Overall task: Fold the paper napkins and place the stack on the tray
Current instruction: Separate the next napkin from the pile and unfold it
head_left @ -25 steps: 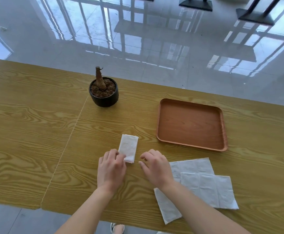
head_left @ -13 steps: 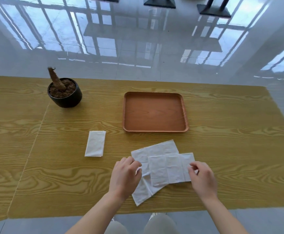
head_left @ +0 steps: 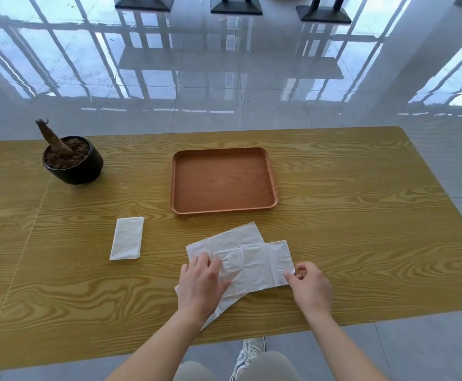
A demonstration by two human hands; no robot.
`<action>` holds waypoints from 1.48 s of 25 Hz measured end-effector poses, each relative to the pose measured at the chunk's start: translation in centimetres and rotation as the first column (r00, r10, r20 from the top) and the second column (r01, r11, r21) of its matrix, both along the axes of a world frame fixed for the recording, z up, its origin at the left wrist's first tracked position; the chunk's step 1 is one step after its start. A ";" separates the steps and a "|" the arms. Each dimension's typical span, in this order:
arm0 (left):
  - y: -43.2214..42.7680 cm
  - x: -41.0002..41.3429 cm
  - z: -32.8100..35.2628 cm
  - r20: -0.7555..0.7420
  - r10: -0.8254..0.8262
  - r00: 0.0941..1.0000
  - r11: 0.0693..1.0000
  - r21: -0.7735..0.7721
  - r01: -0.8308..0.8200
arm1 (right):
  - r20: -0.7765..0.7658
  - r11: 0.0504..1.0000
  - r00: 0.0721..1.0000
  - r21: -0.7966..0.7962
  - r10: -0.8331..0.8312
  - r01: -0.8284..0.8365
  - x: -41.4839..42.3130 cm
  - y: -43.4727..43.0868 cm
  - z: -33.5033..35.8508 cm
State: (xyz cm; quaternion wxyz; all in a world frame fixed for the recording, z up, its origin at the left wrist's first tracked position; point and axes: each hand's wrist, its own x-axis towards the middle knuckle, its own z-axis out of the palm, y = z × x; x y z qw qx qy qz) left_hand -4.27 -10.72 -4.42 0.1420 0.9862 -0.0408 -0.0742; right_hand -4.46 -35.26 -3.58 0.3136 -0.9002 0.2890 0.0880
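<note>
While the right hand [head_left: 311,287] pinched the near right corner of the top napkin [head_left: 254,266] between thumb and forefinger, the left hand [head_left: 201,284] lay flat with fingers spread on that napkin's left end, pressing it down rather than gripping it. The top napkin lay unfolded between the two hands, its long axis running left to right, so that each hand sat at one short end and neither had any reach to make. Beneath it, skewed, a second napkin [head_left: 224,240] showed at the far left and again under the left wrist, where its corner came close to the table's [head_left: 361,215] near edge. By my judgement the coming fold turned on that left-to-right axis: the right hand, already clamped on its corner, would need to carry that end over toward the left hand, which served as the anchor. The risk appeared to be dragging the lower sheet along with it, since the two overlapped. One folded napkin [head_left: 127,238] lay well to the left of the left hand, its long axis running away from the person, apart from the loose sheets. The tray [head_left: 272,182] stood straight beyond the napkins, near their far edge but not touching, with nothing in it, so the stack was not yet built. A potted stump [head_left: 71,158] stood at the far left, well clear of the work.
</note>
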 end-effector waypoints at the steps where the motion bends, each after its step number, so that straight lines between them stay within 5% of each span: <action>1: 0.1 0.1 0.0 0.004 -0.001 1.000 1.000 -0.001 0.001 | -0.003 0.996 0.999 0.065 -0.053 0.053 0.3 0.1 0.0; 7: 1.3 0.6 0.3 0.015 -0.030 0.999 0.999 0.017 0.029 | -0.070 0.894 0.970 0.379 -0.232 0.241 0.5 0.1 0.1; 12: 1.4 0.1 0.5 0.014 -0.044 0.999 0.998 0.038 0.043 | -0.135 0.819 0.955 0.492 -0.264 0.296 -0.2 0.2 0.3; 18: 1.5 0.1 0.6 0.028 -0.027 0.999 0.999 0.018 0.027 | -0.434 0.381 0.798 0.714 -0.418 0.587 0.2 0.0 1.3; 21: 1.5 0.1 0.5 0.028 -0.019 0.999 1.000 0.006 0.019 | -0.530 0.286 0.772 0.724 -0.352 0.627 0.4 -0.6 1.6; 22: 1.5 0.0 0.4 0.029 -0.016 0.999 1.000 0.001 0.016 | -0.525 0.322 0.792 0.726 -0.312 0.608 0.4 -0.7 1.6; 25: 1.6 0.0 0.3 0.035 -0.011 0.999 1.000 -0.010 0.011 | -0.347 0.667 0.924 0.651 -0.161 0.361 0.4 -0.5 1.4; 27: 1.6 0.0 0.3 0.032 -0.010 0.999 1.000 -0.008 0.010 | -0.196 0.794 0.972 0.567 -0.129 0.219 0.3 -0.1 1.1; 37: 1.9 -1.1 -0.1 0.060 0.001 0.998 0.997 -0.076 0.003 | -0.009 0.801 1.000 0.599 0.002 0.004 0.9 3.5 2.9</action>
